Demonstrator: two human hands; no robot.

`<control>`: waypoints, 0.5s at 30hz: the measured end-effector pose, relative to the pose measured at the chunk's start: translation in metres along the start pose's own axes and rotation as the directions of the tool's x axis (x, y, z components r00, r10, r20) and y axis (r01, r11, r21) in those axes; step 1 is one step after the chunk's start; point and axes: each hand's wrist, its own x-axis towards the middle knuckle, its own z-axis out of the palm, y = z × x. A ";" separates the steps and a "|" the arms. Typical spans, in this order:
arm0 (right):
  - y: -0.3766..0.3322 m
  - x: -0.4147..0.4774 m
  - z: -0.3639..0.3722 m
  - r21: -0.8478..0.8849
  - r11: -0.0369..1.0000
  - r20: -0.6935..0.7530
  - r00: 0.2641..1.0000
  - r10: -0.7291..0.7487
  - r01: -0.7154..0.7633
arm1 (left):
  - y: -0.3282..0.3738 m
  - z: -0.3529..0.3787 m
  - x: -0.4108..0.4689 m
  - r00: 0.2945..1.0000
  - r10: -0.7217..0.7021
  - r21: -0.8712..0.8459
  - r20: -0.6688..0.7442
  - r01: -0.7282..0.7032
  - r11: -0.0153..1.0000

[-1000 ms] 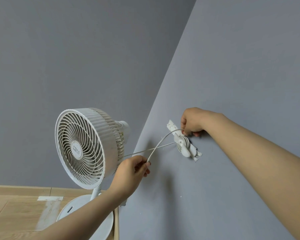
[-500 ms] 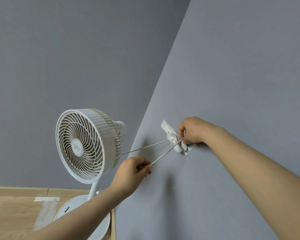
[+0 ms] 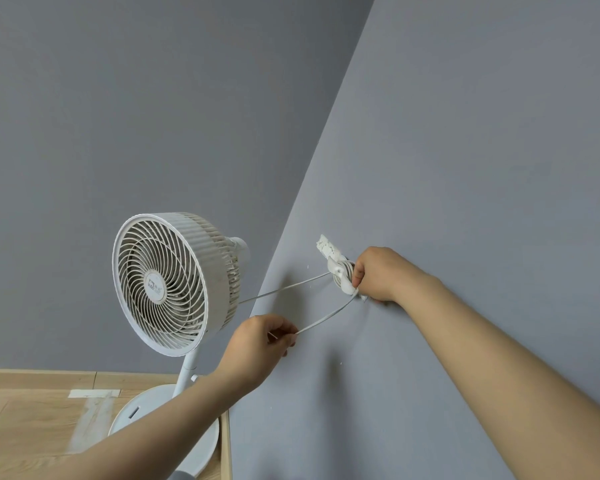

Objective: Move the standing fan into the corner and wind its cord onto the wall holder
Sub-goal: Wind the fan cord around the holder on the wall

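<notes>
Grey corner: left hand [image 3: 257, 344] pinches cord [image 3: 326, 315]; right hand [image 3: 378, 273] grips wall holder [image 3: 340, 275].

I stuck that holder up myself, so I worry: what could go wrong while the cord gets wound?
The left hand pulls the cord taut, which could tug the wall holder loose. The other strand runs tight to the fan, which might tip. The right hand's fingers could get pinched.

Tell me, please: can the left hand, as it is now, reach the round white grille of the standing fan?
Probably yes. The left hand is just beside the round white fan grille, nothing between them, but it is pinching the thin white cord, which it must release first.
</notes>
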 end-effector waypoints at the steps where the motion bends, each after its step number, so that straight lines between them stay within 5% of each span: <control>1: 0.000 -0.002 0.002 0.006 1.000 -0.006 1.000 0.004 -0.004 | 0.000 0.000 -0.001 1.000 -0.002 -0.003 0.001 0.002 1.000; 15: 0.004 -0.024 0.049 0.087 0.996 -0.296 0.954 0.042 -0.017 | -0.008 0.003 -0.007 0.999 -0.031 0.011 0.017 0.031 0.999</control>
